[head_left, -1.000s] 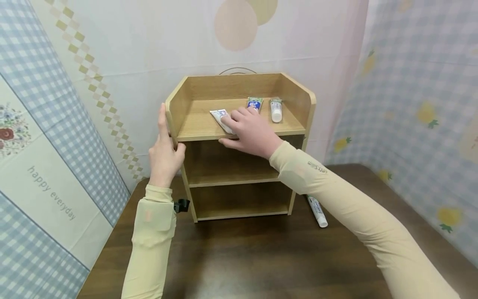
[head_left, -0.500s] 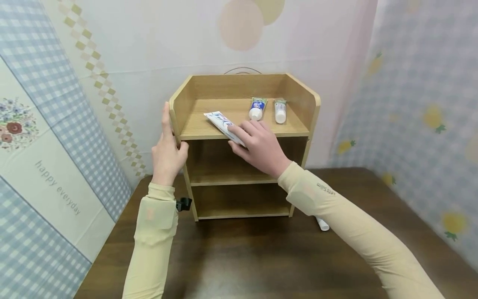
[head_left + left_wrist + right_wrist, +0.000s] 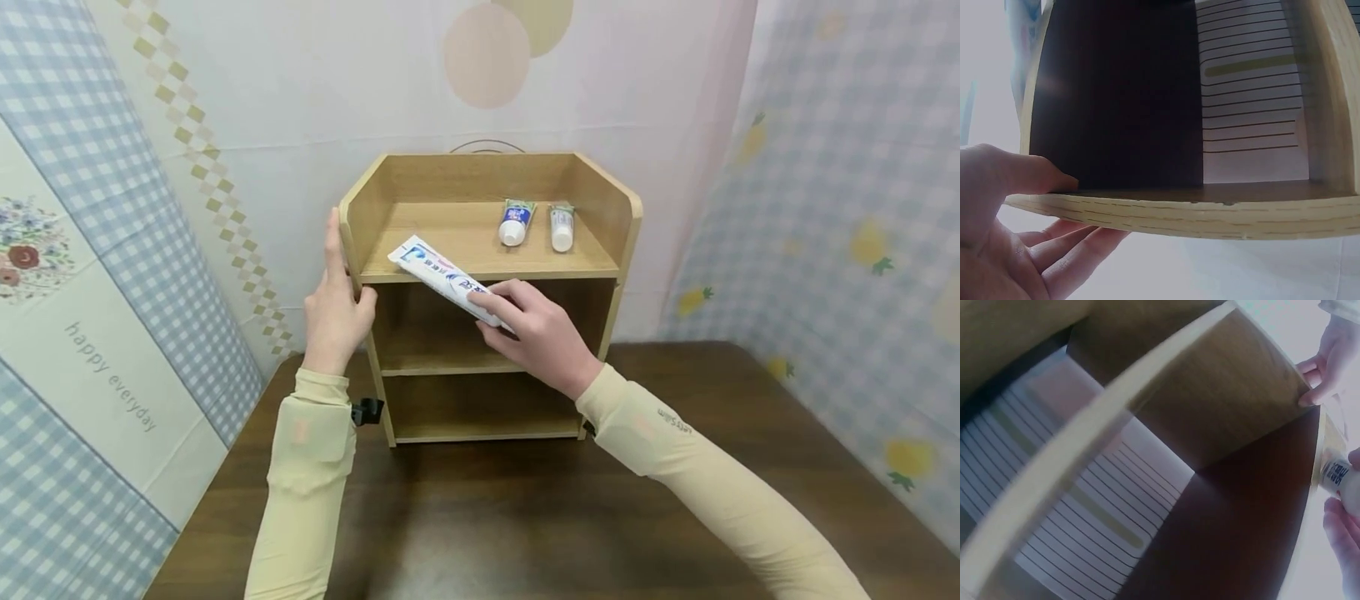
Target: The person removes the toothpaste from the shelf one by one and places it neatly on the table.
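Observation:
A small wooden shelf unit [image 3: 626, 242] with three levels stands on a dark table. My right hand [image 3: 536, 333] grips a white toothpaste tube [image 3: 438, 275] by its cap end and holds it in front of the top shelf's front edge, flat end pointing up left. My left hand [image 3: 333, 304] holds the unit's left side panel, fingers flat on the outside, thumb at the front edge. In the left wrist view the thumb [image 3: 1029, 175] presses the panel [image 3: 1210, 215]. In the right wrist view the tube's end [image 3: 1340, 478] shows at the right edge.
Two small tubes lie side by side on the top shelf, one blue-labelled [image 3: 514, 223] and one white [image 3: 561, 228]. The middle and bottom shelves hold nothing. Patterned cloth walls close in on the left, back and right. Dark brown table [image 3: 525, 517] stretches in front.
My right hand has drawn the white tube off the top shelf, down and toward me. The tube lying on the table by the unit's right foot is now hidden behind my right arm.

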Action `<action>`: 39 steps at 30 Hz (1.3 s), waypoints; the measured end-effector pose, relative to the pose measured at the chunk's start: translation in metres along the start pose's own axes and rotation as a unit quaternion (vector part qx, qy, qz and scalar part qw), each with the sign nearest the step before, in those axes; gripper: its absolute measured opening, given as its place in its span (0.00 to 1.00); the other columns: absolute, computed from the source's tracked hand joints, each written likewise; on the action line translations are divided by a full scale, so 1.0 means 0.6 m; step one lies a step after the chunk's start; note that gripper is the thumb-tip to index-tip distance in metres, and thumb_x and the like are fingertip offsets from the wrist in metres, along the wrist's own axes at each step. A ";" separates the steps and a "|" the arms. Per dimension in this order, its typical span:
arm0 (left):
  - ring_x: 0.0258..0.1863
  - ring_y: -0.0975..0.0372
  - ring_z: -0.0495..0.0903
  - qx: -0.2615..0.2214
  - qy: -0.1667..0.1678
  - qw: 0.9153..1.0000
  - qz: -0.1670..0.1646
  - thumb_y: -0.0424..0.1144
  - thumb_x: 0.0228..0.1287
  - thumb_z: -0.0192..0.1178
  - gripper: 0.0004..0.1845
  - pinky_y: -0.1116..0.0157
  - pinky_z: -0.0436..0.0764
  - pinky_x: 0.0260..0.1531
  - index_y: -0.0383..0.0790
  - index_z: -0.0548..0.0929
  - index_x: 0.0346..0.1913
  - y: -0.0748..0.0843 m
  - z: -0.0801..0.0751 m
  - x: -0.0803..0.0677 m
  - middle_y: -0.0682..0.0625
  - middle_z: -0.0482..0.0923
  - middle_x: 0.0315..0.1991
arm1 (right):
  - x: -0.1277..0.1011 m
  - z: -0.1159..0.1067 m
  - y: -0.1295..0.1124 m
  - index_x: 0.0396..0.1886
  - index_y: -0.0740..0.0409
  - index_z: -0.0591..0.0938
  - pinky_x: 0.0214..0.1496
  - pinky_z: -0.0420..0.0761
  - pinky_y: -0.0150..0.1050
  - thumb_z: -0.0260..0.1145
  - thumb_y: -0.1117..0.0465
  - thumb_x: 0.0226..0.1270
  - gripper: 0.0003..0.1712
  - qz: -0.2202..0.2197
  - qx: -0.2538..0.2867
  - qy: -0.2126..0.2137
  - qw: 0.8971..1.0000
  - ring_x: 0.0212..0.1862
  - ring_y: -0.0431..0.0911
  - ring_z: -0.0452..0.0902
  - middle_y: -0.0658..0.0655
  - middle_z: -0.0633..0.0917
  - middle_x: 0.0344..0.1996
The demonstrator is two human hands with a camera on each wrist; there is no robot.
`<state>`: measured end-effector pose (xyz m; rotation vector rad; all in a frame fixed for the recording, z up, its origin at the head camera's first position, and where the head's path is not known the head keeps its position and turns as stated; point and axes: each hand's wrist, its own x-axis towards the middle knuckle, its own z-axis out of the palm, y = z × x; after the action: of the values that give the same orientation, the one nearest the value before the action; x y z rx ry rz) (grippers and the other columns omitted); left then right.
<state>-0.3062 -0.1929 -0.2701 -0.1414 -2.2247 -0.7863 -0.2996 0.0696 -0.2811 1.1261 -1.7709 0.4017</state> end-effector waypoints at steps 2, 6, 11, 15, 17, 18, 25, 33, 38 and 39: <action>0.20 0.47 0.68 0.003 0.000 1.000 0.000 0.30 0.56 0.52 0.52 0.53 0.67 0.23 0.63 0.36 0.77 -0.001 -0.003 0.000 0.35 0.77 0.56 | -0.008 -0.002 -0.002 0.50 0.56 0.83 0.42 0.81 0.38 0.71 0.67 0.54 0.21 0.010 0.013 0.003 1.000 0.41 0.48 0.79 0.59 0.83 0.41; 0.20 0.46 0.68 0.005 -0.002 1.000 -0.003 0.30 0.56 0.52 0.52 0.53 0.68 0.23 0.63 0.36 0.77 -0.003 -0.009 -0.003 0.33 0.74 0.61 | -0.022 -0.004 -0.001 0.51 0.57 0.82 0.48 0.81 0.41 0.70 0.68 0.55 0.21 0.025 0.033 0.013 0.999 0.45 0.50 0.79 0.59 0.84 0.45; 0.22 0.46 0.70 0.003 -0.011 1.000 -0.008 0.30 0.57 0.51 0.52 0.52 0.70 0.25 0.64 0.35 0.77 -0.004 -0.014 -0.005 0.34 0.71 0.64 | -0.037 -0.010 0.005 0.51 0.58 0.82 0.52 0.79 0.43 0.70 0.71 0.55 0.21 0.026 0.038 0.025 0.999 0.48 0.53 0.79 0.61 0.83 0.49; 0.22 0.45 0.71 0.003 -0.013 1.000 -0.008 0.30 0.57 0.51 0.51 0.51 0.70 0.25 0.63 0.35 0.77 -0.003 -0.015 -0.005 0.35 0.69 0.67 | -0.049 -0.020 0.005 0.50 0.58 0.82 0.53 0.79 0.42 0.69 0.71 0.56 0.20 0.013 0.029 0.028 0.999 0.49 0.52 0.78 0.60 0.84 0.49; 0.23 0.45 0.71 0.003 -0.013 1.000 -0.011 0.31 0.57 0.51 0.51 0.50 0.70 0.26 0.64 0.35 0.76 -0.002 -0.014 -0.004 0.36 0.68 0.68 | -0.056 -0.026 0.004 0.49 0.59 0.83 0.53 0.79 0.42 0.69 0.71 0.55 0.19 0.006 0.021 0.031 0.999 0.49 0.52 0.78 0.60 0.84 0.49; 0.23 0.45 0.71 0.003 -0.013 1.000 -0.013 0.31 0.57 0.50 0.51 0.49 0.71 0.27 0.64 0.34 0.76 -0.002 -0.014 -0.004 0.36 0.67 0.68 | -0.059 -0.029 0.004 0.49 0.59 0.83 0.52 0.79 0.42 0.70 0.71 0.55 0.19 0.004 0.017 0.033 0.999 0.48 0.52 0.78 0.61 0.84 0.48; 0.26 0.44 0.71 -0.004 -0.022 0.999 -0.025 0.31 0.56 0.50 0.51 0.49 0.71 0.29 0.65 0.34 0.76 0.001 -0.013 -0.003 0.37 0.69 0.67 | -0.088 -0.052 0.006 0.50 0.59 0.83 0.51 0.80 0.44 0.72 0.71 0.51 0.23 0.018 -0.006 0.031 0.999 0.48 0.52 0.78 0.61 0.84 0.48; 0.25 0.46 0.73 -0.009 -0.020 1.000 -0.021 0.31 0.57 0.50 0.51 0.52 0.69 0.27 0.65 0.34 0.76 -0.004 -0.008 -0.004 0.36 0.79 0.54 | -0.128 -0.081 0.008 0.51 0.60 0.83 0.51 0.76 0.43 0.67 0.66 0.61 0.17 0.051 0.010 0.034 0.998 0.47 0.54 0.78 0.62 0.84 0.49; 0.24 0.46 0.72 -0.007 -0.018 1.000 -0.018 0.32 0.57 0.50 0.51 0.52 0.69 0.27 0.65 0.34 0.76 0.000 -0.004 0.001 0.36 0.78 0.56 | -0.163 -0.095 0.011 0.51 0.60 0.84 0.55 0.72 0.34 0.59 0.56 0.71 0.17 0.097 0.011 0.042 0.994 0.48 0.53 0.78 0.61 0.84 0.49; 0.25 0.45 0.72 -0.007 -0.018 1.000 -0.018 0.32 0.57 0.50 0.51 0.52 0.68 0.27 0.65 0.34 0.77 0.000 -0.003 0.001 0.36 0.78 0.57 | -0.171 -0.097 0.012 0.50 0.60 0.84 0.55 0.72 0.32 0.58 0.55 0.71 0.17 0.102 0.009 0.043 0.994 0.48 0.53 0.77 0.61 0.84 0.49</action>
<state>-0.3057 -0.1940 -0.2685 -0.1245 -2.2604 -0.8250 -0.2625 0.1654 -0.3391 0.9296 -1.8149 0.5808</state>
